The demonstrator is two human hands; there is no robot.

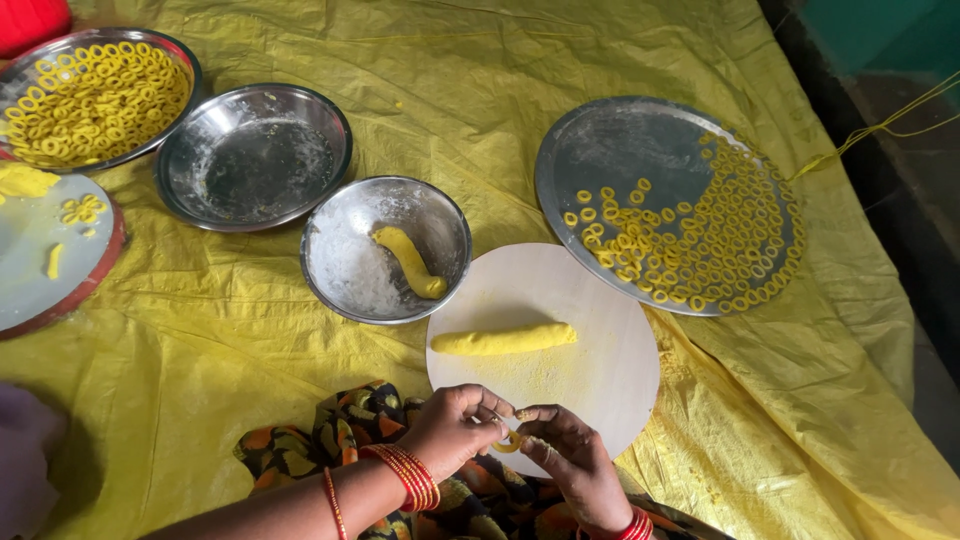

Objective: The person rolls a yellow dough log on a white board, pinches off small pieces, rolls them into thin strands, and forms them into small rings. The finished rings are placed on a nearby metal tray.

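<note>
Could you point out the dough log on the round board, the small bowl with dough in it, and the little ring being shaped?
Dough log (503, 340), head view: its middle.
Small bowl (345, 262), head view: floured inner wall.
Ring (507, 445), head view: its lower curve between the fingers.

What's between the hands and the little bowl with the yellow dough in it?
In the head view, a round white board lies between the hands and the bowl, with a yellow dough roll on it.
</note>
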